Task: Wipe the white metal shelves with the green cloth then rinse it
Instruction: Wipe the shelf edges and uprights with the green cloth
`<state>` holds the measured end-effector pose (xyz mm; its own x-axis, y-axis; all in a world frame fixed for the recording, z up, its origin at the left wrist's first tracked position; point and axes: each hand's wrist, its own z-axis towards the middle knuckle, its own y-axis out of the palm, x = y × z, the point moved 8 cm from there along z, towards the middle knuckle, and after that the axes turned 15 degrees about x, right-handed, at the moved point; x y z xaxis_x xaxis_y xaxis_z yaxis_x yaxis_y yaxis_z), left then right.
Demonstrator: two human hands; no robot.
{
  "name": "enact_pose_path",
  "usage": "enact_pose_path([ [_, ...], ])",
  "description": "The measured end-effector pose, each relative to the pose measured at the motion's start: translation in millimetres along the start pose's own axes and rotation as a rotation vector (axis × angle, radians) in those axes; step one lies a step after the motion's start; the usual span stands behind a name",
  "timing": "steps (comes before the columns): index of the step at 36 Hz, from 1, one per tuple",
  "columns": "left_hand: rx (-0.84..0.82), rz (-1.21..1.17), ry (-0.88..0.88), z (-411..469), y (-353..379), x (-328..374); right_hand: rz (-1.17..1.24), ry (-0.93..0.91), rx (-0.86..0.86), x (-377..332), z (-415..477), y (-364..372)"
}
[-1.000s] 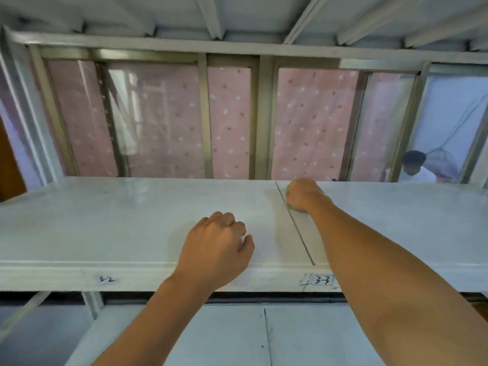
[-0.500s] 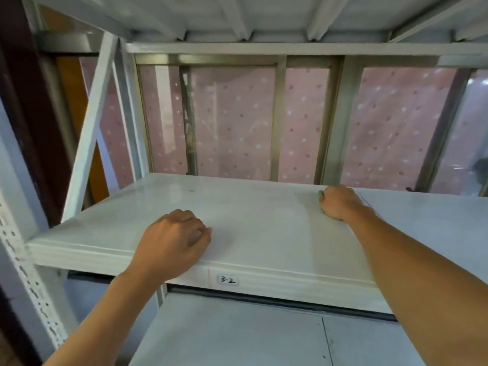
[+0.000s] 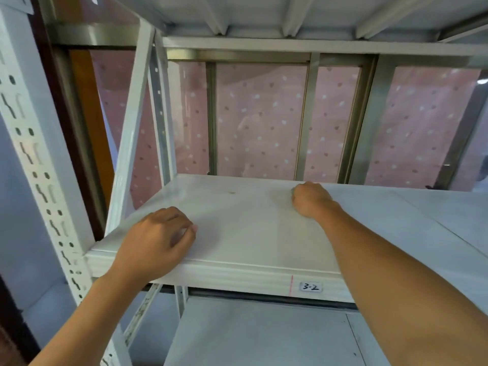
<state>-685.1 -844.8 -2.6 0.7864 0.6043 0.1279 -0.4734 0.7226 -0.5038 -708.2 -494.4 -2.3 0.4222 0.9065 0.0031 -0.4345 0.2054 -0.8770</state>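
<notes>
The white metal shelf point(image 3: 245, 228) runs across the middle of the view, labelled 3-2 on its front lip. My right hand point(image 3: 310, 198) is pressed on the shelf near its back edge, fingers closed over the green cloth point(image 3: 292, 192), of which only a pale green sliver shows at the hand's left side. My left hand point(image 3: 158, 239) rests on the shelf's front left corner with fingers curled, holding nothing.
A perforated white upright point(image 3: 39, 165) and a diagonal brace point(image 3: 129, 138) stand at the left end. Another shelf point(image 3: 258, 336) lies below and one point(image 3: 290, 14) overhead. Behind is a window frame point(image 3: 303, 117) with pink dotted covering.
My right hand has slid the cloth leftward along the back of the shelf, past the panel seam. My left hand has moved left to the shelf's corner, and my view has turned left.
</notes>
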Motion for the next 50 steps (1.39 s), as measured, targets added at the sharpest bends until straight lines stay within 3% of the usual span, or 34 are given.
enact_pose_path([
  [15,0.016,-0.032,0.074,-2.9,3.5,5.7,0.065,-0.060,-0.041,-139.3,8.4,3.2],
  [19,0.180,-0.051,0.036,-4.4,-10.3,3.0,0.106,-0.099,-0.035,-179.1,8.6,3.1],
  [22,0.385,-0.060,-0.108,-9.1,-35.2,-16.7,0.134,-0.139,-0.031,-207.5,8.2,2.9],
  [25,0.450,-0.012,-0.181,-11.3,-46.7,-35.7,0.139,-0.171,-0.033,-230.8,9.9,3.2],
  [29,0.434,0.089,-0.118,-4.5,-55.4,-47.4,0.162,-0.195,-0.040,-259.8,13.0,6.4],
  [39,0.227,0.148,-0.235,0.5,-29.1,-79.0,0.327,-0.252,-0.005,-336.1,15.4,11.1],
  [50,0.104,0.187,-0.275,3.8,-16.8,-85.0,0.583,-0.168,-0.014,-352.2,24.1,12.7],
])
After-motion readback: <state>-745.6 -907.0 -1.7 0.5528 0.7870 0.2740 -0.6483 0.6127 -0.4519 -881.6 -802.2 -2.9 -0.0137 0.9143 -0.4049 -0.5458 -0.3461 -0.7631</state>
